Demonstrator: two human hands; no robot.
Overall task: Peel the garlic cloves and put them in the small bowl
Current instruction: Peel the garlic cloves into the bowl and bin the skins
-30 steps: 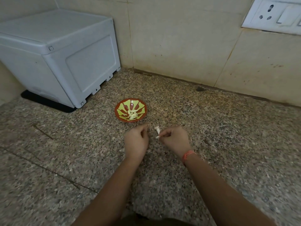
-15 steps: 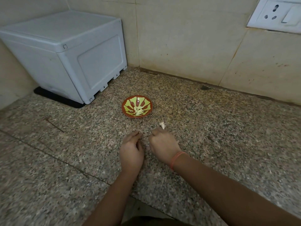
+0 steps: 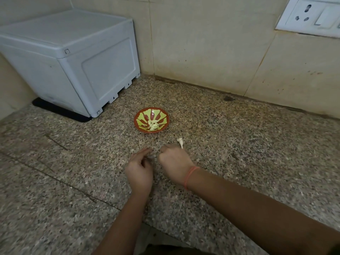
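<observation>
On the speckled brown granite counter, a small round bowl stands a little way out from the wall, red-brown with a yellow-green leaf pattern inside. A little heap of pale peeled garlic cloves lies in its bottom. Nearer the person and to the right of the bowl, a small white papery scrap of garlic lies on the stone, apart from the bowl; whether it is skin or a clove is too small to tell.

The two hands are close together in front of the bowl, backs up. The left hand has its fingers loosely stretched forward, the tips low over the counter, and nothing is seen in its grasp. The right hand is curled into a fist, its knuckles just beside the white scrap; the fingers are tucked under, so I cannot tell whether they grip anything. A thin orange thread band circles the right wrist.

At the back left a pale grey plastic box sits on a black mat. Beige wall tiles rise behind the counter, with a white socket plate at the upper right.
</observation>
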